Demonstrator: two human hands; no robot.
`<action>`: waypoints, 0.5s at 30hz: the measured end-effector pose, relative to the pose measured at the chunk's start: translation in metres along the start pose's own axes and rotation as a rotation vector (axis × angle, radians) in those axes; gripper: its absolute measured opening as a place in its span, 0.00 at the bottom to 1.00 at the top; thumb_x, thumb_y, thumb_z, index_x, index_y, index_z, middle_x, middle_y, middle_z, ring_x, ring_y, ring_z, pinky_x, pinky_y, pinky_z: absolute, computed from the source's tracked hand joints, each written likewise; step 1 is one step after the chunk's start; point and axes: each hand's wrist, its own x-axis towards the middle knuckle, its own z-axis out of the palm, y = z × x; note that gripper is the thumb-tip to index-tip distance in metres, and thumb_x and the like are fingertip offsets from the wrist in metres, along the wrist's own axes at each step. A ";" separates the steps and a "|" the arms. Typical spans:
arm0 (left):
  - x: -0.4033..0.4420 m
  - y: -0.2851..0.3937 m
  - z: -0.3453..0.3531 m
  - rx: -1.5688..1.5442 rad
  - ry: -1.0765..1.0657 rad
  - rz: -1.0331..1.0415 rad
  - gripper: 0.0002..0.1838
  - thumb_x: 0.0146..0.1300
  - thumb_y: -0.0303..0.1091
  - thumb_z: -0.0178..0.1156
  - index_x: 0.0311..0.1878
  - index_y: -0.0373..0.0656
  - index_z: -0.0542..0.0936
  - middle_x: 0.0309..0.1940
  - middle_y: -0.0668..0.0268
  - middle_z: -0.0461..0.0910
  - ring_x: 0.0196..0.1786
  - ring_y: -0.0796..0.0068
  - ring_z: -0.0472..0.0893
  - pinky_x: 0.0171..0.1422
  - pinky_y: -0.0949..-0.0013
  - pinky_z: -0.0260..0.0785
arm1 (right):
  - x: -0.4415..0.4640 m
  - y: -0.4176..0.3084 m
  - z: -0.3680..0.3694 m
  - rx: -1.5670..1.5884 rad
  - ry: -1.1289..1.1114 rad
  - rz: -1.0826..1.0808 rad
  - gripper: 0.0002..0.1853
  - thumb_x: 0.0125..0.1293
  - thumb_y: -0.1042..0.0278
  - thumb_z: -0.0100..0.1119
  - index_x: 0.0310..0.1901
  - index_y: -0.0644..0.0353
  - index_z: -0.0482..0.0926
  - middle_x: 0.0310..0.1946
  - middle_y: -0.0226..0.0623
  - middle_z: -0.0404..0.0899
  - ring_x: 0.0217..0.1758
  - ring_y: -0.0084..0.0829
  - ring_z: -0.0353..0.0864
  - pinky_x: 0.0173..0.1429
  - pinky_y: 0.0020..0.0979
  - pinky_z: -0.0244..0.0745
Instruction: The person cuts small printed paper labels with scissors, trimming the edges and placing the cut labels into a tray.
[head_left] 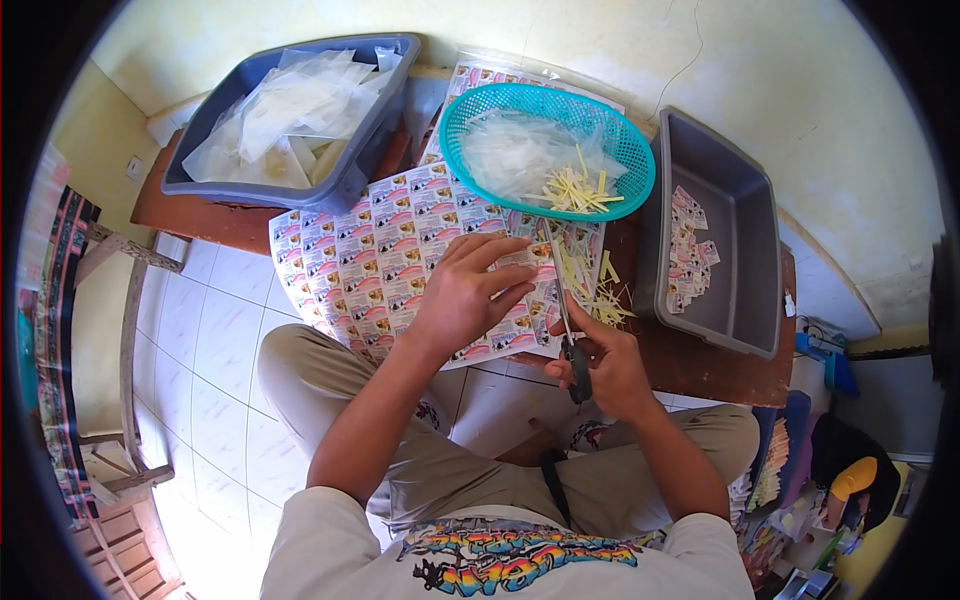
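A large sheet of printed labels (375,235) lies over the low table and hangs past its front edge. My left hand (470,285) holds this sheet near its right edge, fingers stretched along it and the thumb below. In my right hand (612,370) is a pair of scissors (576,362) with dark handles. Its blades point away from me along the sheet's right edge, close to my left fingertips. Thin yellowish strips (600,300) are scattered just right of the blades.
Behind the sheet stands a turquoise basket (645,185) with clear plastic pieces and yellowish strips. A blue-grey tub (350,190) of translucent sheets is at the left. On the right, a grey tub (730,290) contains cut labels (690,245). The brown table (690,365) stands against a wall.
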 end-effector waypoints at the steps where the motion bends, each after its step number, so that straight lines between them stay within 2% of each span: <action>1: 0.000 0.000 0.000 0.000 -0.006 -0.004 0.11 0.57 0.31 0.79 0.44 0.48 0.93 0.57 0.64 0.89 0.58 0.59 0.86 0.64 0.56 0.78 | 0.000 0.000 0.000 -0.006 -0.001 -0.002 0.49 0.60 0.78 0.81 0.82 0.58 0.65 0.57 0.35 0.80 0.40 0.18 0.80 0.39 0.24 0.83; 15: -0.001 0.000 0.000 -0.006 -0.017 -0.016 0.10 0.58 0.32 0.79 0.44 0.49 0.93 0.57 0.64 0.89 0.58 0.60 0.86 0.63 0.56 0.79 | -0.001 -0.006 0.000 -0.052 0.012 0.013 0.49 0.60 0.76 0.82 0.81 0.59 0.67 0.55 0.33 0.81 0.38 0.18 0.80 0.37 0.24 0.83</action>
